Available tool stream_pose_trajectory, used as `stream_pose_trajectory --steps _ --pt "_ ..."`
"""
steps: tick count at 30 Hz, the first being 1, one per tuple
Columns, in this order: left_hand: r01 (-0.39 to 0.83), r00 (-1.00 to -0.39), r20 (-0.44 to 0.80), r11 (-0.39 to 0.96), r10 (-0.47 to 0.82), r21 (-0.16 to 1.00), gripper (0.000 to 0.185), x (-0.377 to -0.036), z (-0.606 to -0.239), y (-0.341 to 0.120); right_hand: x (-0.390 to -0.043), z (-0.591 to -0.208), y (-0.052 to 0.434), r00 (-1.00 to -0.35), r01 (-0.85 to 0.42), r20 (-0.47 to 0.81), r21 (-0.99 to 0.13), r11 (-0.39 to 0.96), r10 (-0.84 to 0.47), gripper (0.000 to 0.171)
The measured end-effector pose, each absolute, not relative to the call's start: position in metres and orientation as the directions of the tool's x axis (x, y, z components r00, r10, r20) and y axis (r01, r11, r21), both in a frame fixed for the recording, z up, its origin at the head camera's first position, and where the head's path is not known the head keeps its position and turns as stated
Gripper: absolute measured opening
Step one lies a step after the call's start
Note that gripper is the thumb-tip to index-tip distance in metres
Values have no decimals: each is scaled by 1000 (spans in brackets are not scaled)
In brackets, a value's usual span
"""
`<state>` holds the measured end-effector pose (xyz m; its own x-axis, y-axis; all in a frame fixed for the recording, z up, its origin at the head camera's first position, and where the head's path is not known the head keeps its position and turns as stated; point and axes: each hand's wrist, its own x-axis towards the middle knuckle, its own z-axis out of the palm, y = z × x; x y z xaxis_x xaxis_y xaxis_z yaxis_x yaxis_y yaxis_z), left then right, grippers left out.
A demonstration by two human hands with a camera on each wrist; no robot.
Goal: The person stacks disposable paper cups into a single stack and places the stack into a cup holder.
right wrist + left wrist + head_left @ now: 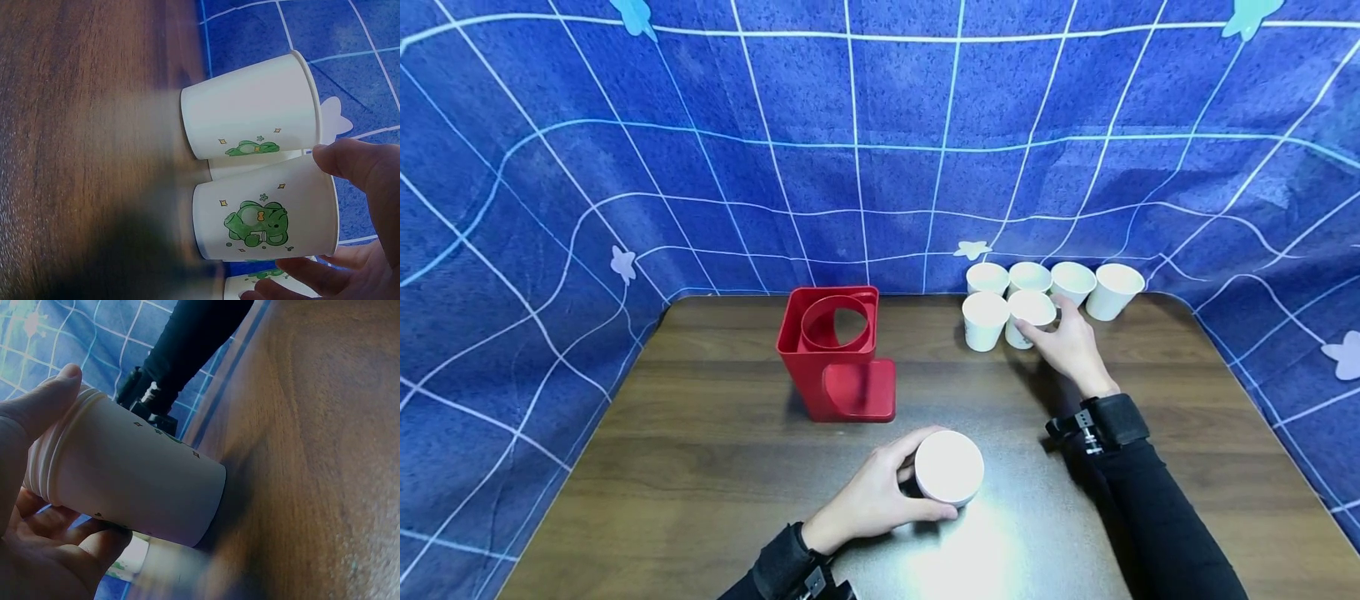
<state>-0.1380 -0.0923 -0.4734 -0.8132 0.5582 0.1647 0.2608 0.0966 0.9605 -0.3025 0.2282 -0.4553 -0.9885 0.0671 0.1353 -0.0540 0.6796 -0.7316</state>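
My left hand (887, 492) grips a stack of nested white paper cups (137, 469) near the rims, low in the middle of the head view. Several rims overlap under the thumb in the left wrist view. At the right, my right hand (1071, 342) pinches a white paper cup (269, 209) at its rim, with a green bear printed on its side. That cup stands upright in the front row, beside another paper cup (985, 322). Behind them stands a row of several more, among them a cup (1117, 290) at the right end.
A red plastic holder (850, 390) with a round ring in its top and a low side ledge stands left of the cups. Everything rests on a brown wooden table (700, 467). Blue cloth (895, 179) with white lines hangs around the back and sides.
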Motion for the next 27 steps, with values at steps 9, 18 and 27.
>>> stream_pose_trajectory --steps 9,18,27 --pt "267 -814 173 92 555 959 76 -137 -475 -91 -293 -451 235 -983 -72 165 -737 672 76 85" --pt "213 -816 135 75 562 974 76 -137 -474 -90 -275 -441 243 -970 -128 235 -720 682 67 75" --pt "228 -816 148 76 560 971 76 -137 -473 -90 -248 -429 247 -965 -160 256 -731 664 50 70"
